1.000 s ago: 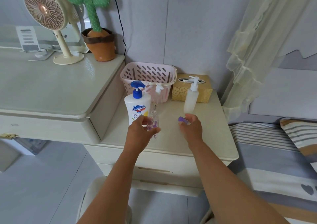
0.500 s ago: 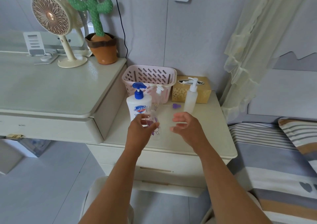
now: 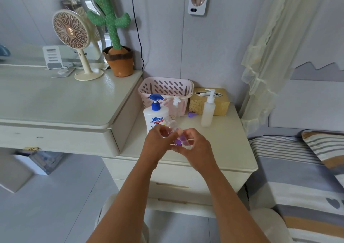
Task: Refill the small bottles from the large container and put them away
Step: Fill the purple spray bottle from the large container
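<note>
Above the nightstand (image 3: 225, 146), left hand (image 3: 158, 141) and right hand (image 3: 196, 147) gripped the small bottle (image 3: 173, 126): clear, purple-printed, uncapped, tilted.

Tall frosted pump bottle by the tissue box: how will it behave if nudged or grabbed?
Likely tips if pushed high: the frosted pump bottle stands upright, tall and narrow on the nightstand. Its smooth round body may slip or, once toppled, roll. Probably light; the fill level can't be read through the cloudy wall.
</note>
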Demonstrator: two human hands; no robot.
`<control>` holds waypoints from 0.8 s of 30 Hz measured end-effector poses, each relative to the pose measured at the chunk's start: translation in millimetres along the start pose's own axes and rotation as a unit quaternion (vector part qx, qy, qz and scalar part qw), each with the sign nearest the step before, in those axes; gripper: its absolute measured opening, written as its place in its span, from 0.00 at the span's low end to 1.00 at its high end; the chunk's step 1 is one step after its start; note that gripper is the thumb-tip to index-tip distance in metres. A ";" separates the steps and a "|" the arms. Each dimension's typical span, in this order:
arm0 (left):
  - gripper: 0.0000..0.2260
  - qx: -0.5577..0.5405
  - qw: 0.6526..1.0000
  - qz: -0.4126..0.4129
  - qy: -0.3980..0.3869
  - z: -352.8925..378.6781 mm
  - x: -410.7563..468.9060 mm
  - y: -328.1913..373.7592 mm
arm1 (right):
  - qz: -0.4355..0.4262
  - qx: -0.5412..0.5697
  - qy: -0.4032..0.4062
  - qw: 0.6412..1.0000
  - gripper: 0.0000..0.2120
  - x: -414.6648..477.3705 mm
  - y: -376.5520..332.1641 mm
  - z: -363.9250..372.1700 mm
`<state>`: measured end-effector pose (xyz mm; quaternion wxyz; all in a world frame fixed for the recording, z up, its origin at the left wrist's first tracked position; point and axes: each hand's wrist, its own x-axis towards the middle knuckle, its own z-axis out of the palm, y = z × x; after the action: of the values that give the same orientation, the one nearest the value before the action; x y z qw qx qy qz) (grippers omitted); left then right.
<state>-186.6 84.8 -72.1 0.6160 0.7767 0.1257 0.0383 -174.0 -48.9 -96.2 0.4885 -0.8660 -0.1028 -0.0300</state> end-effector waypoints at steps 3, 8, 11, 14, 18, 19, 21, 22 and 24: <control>0.20 0.026 0.999 0.031 0.021 -12.1 10.3 11.0 | 0.006 -0.008 0.019 1.000 0.19 1.1 1.1 -8.7; 0.17 0.081 0.971 0.114 0.193 -35.4 51.3 33.6 | 0.016 -0.001 0.038 0.999 0.16 2.2 2.9 -23.6; 0.22 0.176 0.954 0.158 0.186 -40.8 75.3 50.7 | 0.016 -0.009 0.038 0.999 0.16 2.9 0.1 -28.3; 0.25 0.235 0.956 0.147 0.100 -41.0 88.7 58.4 | 0.020 -0.021 0.034 0.999 0.18 2.4 -0.9 -31.9; 0.19 0.319 0.938 0.128 0.040 -38.8 96.0 59.3 | 0.020 -0.042 0.026 0.999 0.19 1.6 -0.8 -35.1; 0.18 0.318 0.939 0.123 0.044 -38.0 96.8 59.7 | 0.020 -0.046 0.026 0.998 0.18 1.9 -0.3 -36.5; 0.17 0.308 0.942 0.121 0.046 -36.2 96.0 59.1 | 0.020 -0.057 0.026 0.998 0.18 3.2 0.6 -39.0; 0.17 0.304 0.944 0.124 0.042 -34.8 94.1 58.1 | 0.019 -0.063 0.026 0.997 0.18 3.6 1.2 -40.2; 0.17 0.297 0.944 0.139 0.035 -30.8 89.7 55.4 | 0.014 -0.075 0.026 0.997 0.18 5.9 2.2 -42.3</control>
<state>-98.4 124.2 -19.8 0.3417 0.9322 0.0436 0.1113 -165.7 -85.2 -75.1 0.4253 -0.9004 -0.0751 -0.0533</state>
